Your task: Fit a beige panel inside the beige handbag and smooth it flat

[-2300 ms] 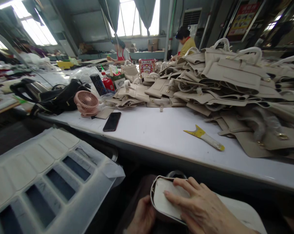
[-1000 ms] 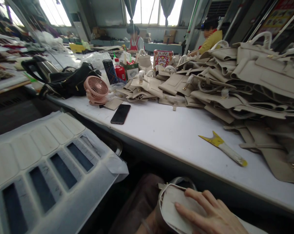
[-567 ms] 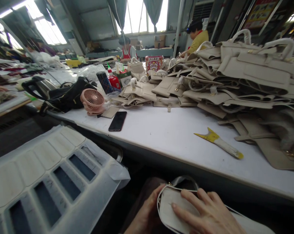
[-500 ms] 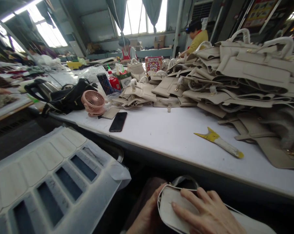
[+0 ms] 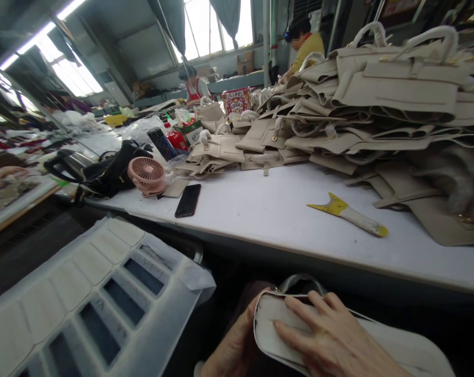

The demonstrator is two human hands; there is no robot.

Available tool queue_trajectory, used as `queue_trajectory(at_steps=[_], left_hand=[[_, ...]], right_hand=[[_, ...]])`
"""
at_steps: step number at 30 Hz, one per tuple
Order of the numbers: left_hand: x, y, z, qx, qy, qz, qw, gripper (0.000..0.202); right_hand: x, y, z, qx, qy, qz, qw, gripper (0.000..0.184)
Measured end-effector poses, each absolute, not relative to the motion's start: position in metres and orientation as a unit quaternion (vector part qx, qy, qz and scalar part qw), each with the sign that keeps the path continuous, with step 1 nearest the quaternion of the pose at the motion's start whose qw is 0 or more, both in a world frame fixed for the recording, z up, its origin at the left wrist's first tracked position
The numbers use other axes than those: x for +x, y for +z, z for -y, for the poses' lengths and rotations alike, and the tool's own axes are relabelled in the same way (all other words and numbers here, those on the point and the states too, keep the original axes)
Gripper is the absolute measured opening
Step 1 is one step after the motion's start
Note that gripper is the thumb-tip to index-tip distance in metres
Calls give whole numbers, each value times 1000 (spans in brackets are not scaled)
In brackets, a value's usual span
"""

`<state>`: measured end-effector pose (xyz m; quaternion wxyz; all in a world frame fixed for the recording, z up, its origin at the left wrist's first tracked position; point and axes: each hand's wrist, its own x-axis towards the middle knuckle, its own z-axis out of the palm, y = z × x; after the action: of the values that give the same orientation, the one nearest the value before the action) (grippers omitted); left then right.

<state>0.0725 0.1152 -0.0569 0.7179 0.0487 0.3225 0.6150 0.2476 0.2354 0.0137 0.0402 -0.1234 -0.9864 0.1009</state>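
Low in front of me is a cream handbag [image 5: 401,339], on its side over my lap, its handle [image 5: 303,278] wrapped in clear film at the far edge. My left hand [image 5: 237,335] grips the bag's rounded left end; its fingers are partly hidden behind the edge. Across the pale end panel [image 5: 270,317] my right hand [image 5: 331,335] lies flat, fingers spread and pressing on the surface. The bag's right end runs toward the lower right of the view.
A white table [image 5: 252,209] bears a phone [image 5: 188,200], a pink fan [image 5: 147,175], a yellow-tipped spatula-like tool [image 5: 346,213] and a large pile of beige bags [image 5: 397,89]. At left stands a plastic-covered rack of pale panels [image 5: 91,262]. Co-workers [image 5: 305,50] are farther back.
The view has shifted slightly, with the table items sitting a little left and higher or lower. My right hand has moved slightly up and left on the bag; my left hand keeps its grip.
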Motion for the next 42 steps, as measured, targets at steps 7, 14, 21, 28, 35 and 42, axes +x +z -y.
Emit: queue_trajectory(at_steps=[7, 14, 21, 28, 35, 42], left_hand=[[74, -62, -109, 77, 634, -320, 700, 66], [77, -57, -108, 52, 634, -329, 698, 61], [72, -69, -110, 51, 637, -321, 699, 63], [65, -77, -113, 61, 626, -285, 723, 58], [61, -66, -119, 69, 600, -286, 744, 55], [57, -59, -125, 80, 576, -304, 754, 55]], right_hand=[[249, 17, -237, -135, 140, 981, 12, 40], [250, 16, -238, -129, 144, 980, 54, 39], [248, 13, -236, -174, 222, 958, 48, 38], [248, 5, -231, -217, 246, 942, 74, 38], [249, -10, -231, -212, 158, 946, 185, 40], [244, -18, -229, -227, 73, 937, 256, 53]])
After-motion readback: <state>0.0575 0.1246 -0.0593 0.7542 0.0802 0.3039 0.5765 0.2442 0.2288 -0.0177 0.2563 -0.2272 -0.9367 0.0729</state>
